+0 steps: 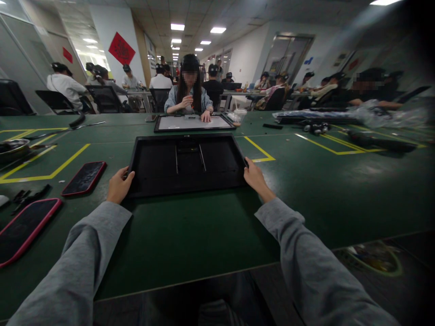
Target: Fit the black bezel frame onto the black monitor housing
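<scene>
A flat black monitor-like panel (186, 165) lies on the green table (190, 235) straight in front of me, back side up. My left hand (118, 185) grips its near-left corner, fingers curled over the edge. My right hand (255, 177) holds the near-right edge the same way. Both arms are in grey sleeves.
Two red-edged phones or tablets (84, 178) (23, 228) lie at the left, with small black tools (25, 197) and a metal bowl (13, 147). Yellow tape (260, 149) marks the table. Opposite, a person works on a white panel (193, 122); other people sit behind.
</scene>
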### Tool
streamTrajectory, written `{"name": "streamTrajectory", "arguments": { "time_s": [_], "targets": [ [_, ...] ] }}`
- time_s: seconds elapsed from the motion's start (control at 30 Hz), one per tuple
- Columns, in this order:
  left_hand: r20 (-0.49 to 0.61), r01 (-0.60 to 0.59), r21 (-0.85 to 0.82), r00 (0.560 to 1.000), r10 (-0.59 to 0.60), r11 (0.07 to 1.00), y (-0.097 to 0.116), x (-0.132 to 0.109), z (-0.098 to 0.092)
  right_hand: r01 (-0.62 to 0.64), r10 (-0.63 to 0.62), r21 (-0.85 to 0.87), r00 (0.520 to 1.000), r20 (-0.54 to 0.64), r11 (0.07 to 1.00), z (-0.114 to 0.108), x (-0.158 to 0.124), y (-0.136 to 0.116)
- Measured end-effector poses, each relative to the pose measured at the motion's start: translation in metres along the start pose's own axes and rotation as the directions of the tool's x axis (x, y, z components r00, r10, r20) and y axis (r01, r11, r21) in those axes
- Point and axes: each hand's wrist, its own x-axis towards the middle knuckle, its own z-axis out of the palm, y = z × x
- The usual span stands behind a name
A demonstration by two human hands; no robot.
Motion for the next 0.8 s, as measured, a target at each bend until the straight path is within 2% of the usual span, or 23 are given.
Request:
{"name": "streamTrajectory", "arguments": {
  "time_s": [0.43,0.8],
  "targets": [
    [-0.007,-0.017,0.008,1.000,0.017,1.000,-0.0094,0.0045,0.0027,0.016,-0.016,-0.003,1.000,-0.008,1.000,0.0042,0.0027,0.0045],
    [-0.010,0.003,-0.018,1.000,-0.003,1.000,-0.0070,0.0036,0.0024,0.003,-0.003,0.010,1.000,0.002,1.000,0.0029,0.0028,0.0036]
  ]
}}
